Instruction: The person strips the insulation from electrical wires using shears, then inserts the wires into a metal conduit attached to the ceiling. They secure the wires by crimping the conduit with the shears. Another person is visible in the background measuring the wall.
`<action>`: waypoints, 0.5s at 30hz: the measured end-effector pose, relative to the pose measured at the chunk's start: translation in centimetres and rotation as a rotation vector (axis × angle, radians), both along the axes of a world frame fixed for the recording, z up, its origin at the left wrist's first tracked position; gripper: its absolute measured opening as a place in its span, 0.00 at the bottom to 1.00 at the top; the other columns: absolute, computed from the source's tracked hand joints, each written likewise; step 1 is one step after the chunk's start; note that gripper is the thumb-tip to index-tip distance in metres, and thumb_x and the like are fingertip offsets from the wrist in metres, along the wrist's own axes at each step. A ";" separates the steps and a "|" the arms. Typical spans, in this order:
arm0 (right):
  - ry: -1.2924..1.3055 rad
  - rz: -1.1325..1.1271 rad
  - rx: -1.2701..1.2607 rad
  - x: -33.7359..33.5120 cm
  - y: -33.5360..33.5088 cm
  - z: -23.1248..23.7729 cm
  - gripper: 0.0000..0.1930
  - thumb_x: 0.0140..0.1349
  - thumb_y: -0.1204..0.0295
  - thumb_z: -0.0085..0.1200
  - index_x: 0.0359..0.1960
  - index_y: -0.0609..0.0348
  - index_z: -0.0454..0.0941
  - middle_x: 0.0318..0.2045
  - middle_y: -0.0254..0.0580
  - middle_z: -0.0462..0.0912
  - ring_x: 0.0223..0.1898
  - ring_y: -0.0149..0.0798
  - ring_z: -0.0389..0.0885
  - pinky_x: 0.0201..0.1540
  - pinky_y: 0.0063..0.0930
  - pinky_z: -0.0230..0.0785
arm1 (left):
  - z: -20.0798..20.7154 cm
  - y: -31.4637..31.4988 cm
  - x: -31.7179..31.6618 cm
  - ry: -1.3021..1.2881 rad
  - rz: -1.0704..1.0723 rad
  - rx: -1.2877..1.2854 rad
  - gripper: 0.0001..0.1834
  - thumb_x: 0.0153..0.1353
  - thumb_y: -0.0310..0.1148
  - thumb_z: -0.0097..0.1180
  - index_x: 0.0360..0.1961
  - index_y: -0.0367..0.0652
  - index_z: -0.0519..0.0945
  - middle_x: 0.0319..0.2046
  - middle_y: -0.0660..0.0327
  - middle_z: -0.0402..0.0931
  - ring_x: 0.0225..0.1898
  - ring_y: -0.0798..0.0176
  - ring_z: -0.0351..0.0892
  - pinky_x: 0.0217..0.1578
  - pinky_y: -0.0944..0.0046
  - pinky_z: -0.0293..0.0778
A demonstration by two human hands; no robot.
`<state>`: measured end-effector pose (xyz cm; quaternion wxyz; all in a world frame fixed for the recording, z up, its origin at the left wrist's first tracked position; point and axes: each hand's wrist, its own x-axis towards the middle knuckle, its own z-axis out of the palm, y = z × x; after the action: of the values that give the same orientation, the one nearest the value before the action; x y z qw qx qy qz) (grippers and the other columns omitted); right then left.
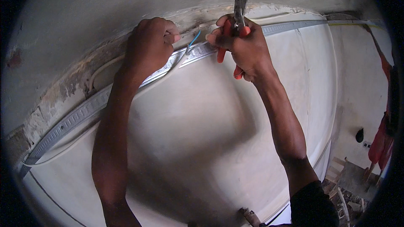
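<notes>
My right hand point(246, 48) is closed around red-handled scissors point(240, 6), whose grey blades point up and stand slightly apart. Its thumb and forefinger reach toward a white cable point(168, 75). From the cable's stripped end sticks a thin blue wire point(194, 38), between my two hands and apart from the left one. My left hand point(152, 44) is closed, fingertips pressed together beside the wire; what they hold, if anything, cannot be made out. Behind both hands runs a slotted metal channel point(92, 105), with the cable lying across it.
Below the channel spreads a large pale panel point(193, 130). Above it is a rough grey surface point(84, 12) with a crumbling edge. A second pale cable point(101, 68) loops at the left. Red cloth point(381, 143) hangs at the right, over debris point(351, 204) on the floor.
</notes>
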<state>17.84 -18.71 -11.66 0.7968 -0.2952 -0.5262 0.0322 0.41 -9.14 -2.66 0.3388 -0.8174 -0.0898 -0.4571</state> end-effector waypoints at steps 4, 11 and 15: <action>-0.014 -0.025 -0.084 -0.4 -0.3 -1.3 0.13 0.55 0.76 0.67 0.38 0.60 0.75 0.26 0.36 0.81 0.24 0.31 0.79 0.28 0.27 0.68 | 0.6 0.8 0.1 -0.018 -0.011 -0.007 0.08 0.60 0.31 0.61 0.34 0.36 0.85 0.30 0.49 0.84 0.35 0.53 0.84 0.42 0.56 0.75; -0.003 0.166 -0.180 0.5 0.2 -7.0 0.11 0.55 0.81 0.63 0.39 0.63 0.75 0.26 0.39 0.80 0.27 0.34 0.80 0.31 0.30 0.72 | 1.8 0.3 -0.5 0.136 -0.036 -0.328 0.11 0.61 0.33 0.61 0.39 0.35 0.86 0.33 0.49 0.85 0.35 0.57 0.83 0.43 0.58 0.76; -0.044 0.124 -0.248 0.3 -0.1 -10.6 0.12 0.55 0.85 0.61 0.40 0.63 0.75 0.27 0.38 0.80 0.28 0.32 0.80 0.29 0.27 0.73 | 2.7 -0.1 -1.5 0.214 -0.085 -0.528 0.12 0.63 0.30 0.58 0.42 0.33 0.85 0.33 0.51 0.85 0.35 0.61 0.81 0.42 0.59 0.75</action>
<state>18.12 -18.80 -22.25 0.7390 -0.3589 -0.5528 0.1398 -1.05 -9.22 0.03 0.1023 -0.9240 -0.1351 -0.3428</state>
